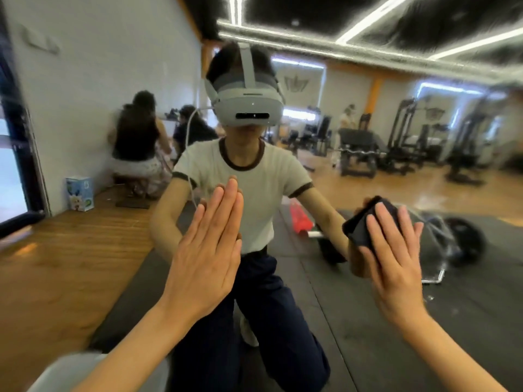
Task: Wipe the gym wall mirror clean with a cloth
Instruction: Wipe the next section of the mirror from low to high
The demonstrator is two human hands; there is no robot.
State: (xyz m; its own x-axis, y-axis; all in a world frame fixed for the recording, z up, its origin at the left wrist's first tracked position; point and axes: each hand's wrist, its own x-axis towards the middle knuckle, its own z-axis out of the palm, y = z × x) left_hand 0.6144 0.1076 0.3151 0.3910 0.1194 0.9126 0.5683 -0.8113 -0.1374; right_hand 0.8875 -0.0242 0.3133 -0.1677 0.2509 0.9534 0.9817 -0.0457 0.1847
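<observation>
The wall mirror (353, 171) fills nearly the whole head view and reflects me kneeling in front of it. My left hand (209, 250) lies flat against the glass with straight fingers, meeting its own reflection. My right hand (396, 256) presses a dark folded cloth (368, 219) onto the mirror with straight, spread fingers. Part of the cloth sticks out above and to the left of those fingers.
Reflected in the glass: a wooden floor strip on the left with a small printed box (80, 193), two people sitting by the white wall (141, 137), black floor mats, a barbell with a weight plate (464, 241), and gym machines (410, 140) at the back.
</observation>
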